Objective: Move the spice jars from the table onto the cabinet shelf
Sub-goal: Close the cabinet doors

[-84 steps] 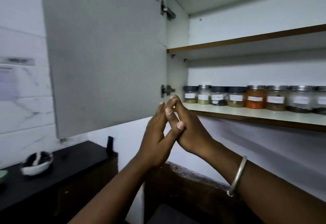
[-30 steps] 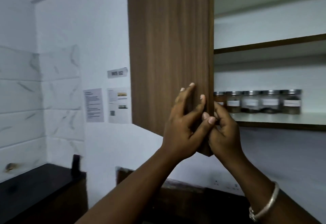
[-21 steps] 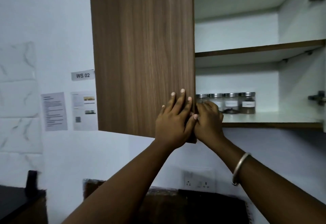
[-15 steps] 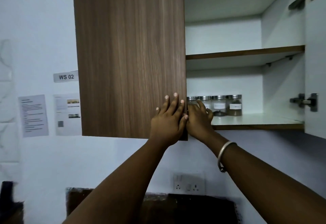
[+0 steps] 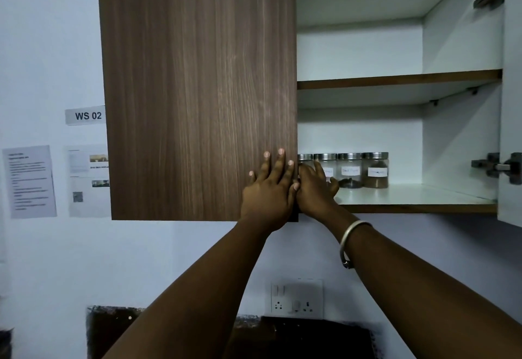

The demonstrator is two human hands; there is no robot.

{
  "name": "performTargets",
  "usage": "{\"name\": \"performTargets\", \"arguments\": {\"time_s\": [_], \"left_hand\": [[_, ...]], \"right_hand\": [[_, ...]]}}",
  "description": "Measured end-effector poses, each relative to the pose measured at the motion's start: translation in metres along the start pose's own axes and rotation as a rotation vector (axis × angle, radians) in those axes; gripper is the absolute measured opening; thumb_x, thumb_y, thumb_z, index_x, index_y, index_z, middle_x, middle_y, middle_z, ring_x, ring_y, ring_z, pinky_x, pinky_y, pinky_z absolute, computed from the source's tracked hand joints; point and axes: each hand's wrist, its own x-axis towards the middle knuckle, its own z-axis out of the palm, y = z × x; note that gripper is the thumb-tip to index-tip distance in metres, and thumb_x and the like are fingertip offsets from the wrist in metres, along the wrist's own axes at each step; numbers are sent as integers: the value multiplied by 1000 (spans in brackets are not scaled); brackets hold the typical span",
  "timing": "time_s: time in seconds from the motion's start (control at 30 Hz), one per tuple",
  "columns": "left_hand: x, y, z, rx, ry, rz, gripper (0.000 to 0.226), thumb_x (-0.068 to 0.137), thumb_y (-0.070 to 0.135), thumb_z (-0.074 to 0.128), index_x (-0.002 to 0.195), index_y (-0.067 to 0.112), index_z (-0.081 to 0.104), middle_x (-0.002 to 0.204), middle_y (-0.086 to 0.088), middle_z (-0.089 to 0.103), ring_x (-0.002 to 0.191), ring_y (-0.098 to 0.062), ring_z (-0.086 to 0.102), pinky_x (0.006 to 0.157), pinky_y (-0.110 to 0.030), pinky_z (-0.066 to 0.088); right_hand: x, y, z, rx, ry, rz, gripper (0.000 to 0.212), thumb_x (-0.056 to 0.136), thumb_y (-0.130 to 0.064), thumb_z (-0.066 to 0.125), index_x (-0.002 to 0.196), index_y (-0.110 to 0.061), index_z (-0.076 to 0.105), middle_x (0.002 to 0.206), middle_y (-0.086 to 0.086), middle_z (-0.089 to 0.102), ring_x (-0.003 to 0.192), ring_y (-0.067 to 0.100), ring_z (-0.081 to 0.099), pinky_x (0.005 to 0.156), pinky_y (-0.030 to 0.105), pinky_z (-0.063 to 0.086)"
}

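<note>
Hands meet at the cupboard door's edge: my left hand (image 5: 268,192) lies flat and empty on the door (image 5: 197,90), now swung nearly shut. My right hand (image 5: 315,189), grasping nothing, sits just before the jars (image 5: 350,171), all shelved.

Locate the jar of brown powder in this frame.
In the head view, the jar of brown powder stands on the lower cabinet shelf, rightmost of the visible row of jars, right of the right hand.
</note>
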Motion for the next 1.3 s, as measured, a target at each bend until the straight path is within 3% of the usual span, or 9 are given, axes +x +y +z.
{"name": "performTargets", "arguments": {"time_s": [0.2,0.37,0.43,0.63,0.8,1.0,1.17,1.23,1.3], "left_hand": [[0,1,-5,5,-47,-1,61,109,49,20,164,24,11,173,0,-10,159,-27,-13,124,-57,17],[-2,25,-35,-251,-165,5,69,106,61,15,165,26,8,174,4,-3,160,-28,-7,125,-60,16],[-18,44,-41,-379,-94,34,73,103,66,10,165,29,7,174,7,6,161,-23,2,126,-55,18],[-49,157,-71,-981,151,364,66,105,57,27,164,28,21,171,14,20,157,-3,15,128,-38,21],[-61,259,-118,-1208,264,674,64,108,49,29,164,17,22,172,9,20,159,-13,18,126,-33,20],[-72,367,-164,-1443,354,926,63,104,30,38,160,5,24,170,-6,23,159,-16,19,128,-38,21],[-76,428,-178,-1492,194,917,70,103,46,37,163,15,21,173,1,18,160,-10,11,127,-46,24],[-74,445,-180,-1467,80,882,74,100,58,34,164,25,18,174,8,12,159,-5,5,128,-44,23],[-70,458,-179,-1426,-37,848,78,97,66,33,164,31,16,174,13,5,159,-3,0,128,-43,22]], "right_hand": [[-3,3,-1,17,-12,-17,35,104,-32,40,138,-29,47,160,-6,39,160,20,5,120,64,0],[-37,1,-49,-44,-50,-92,76,102,-37,53,164,-25,10,174,-3,2,160,21,-2,125,60,8],[-64,3,-75,35,7,-198,76,102,-33,54,164,-20,13,173,0,4,160,21,1,126,57,13],[-167,23,-170,122,240,-242,71,104,-28,43,163,-10,9,173,2,7,160,12,3,130,40,13],[-245,40,-264,37,478,-231,66,105,-28,39,161,-13,7,172,-1,9,159,8,8,129,38,17],[-314,59,-354,-336,713,-138,67,102,-19,48,157,-13,11,170,6,15,160,19,11,129,40,18],[-342,89,-402,-631,844,74,72,98,-47,38,161,-16,25,172,9,9,161,25,-2,128,47,7],[-345,106,-412,-615,817,239,75,97,-59,35,162,-25,20,173,6,-2,160,20,-8,128,44,4],[-344,123,-415,-490,772,312,76,100,-63,34,163,-30,11,173,3,-2,157,11,0,128,40,12]]}}
